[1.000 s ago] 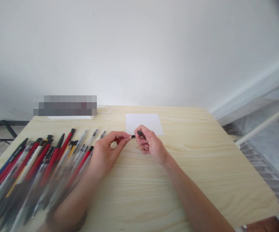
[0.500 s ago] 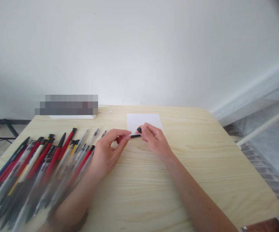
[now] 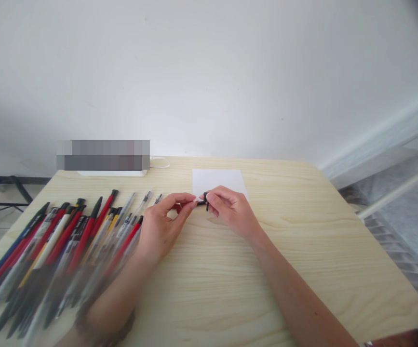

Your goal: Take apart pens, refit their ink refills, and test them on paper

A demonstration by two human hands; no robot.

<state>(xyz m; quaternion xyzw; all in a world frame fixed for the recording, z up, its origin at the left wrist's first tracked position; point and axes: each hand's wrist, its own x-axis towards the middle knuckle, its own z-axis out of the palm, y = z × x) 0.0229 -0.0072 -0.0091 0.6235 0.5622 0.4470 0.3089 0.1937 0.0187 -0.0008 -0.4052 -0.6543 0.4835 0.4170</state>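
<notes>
Over on the left, a spread of pens point(image 3: 64, 241) fans across the table point(image 3: 303, 270), their near ends smeared by blur and some hidden behind the forearm. Behind them sits something pixelated point(image 3: 103, 155); only its white base edge shows clearly. The left hand point(image 3: 160, 224) pinches a slim black rod point(image 3: 201, 203) between thumb and forefinger, its end lost under the fingertips. Just right of that, a small black clipped piece point(image 3: 206, 198) is grasped in the right hand point(image 3: 232, 207), whose lower fingers are mostly tucked out of sight; whether the two parts touch, I can't tell. Beyond lies white paper point(image 3: 218, 180), partly covered by that hand.
</notes>
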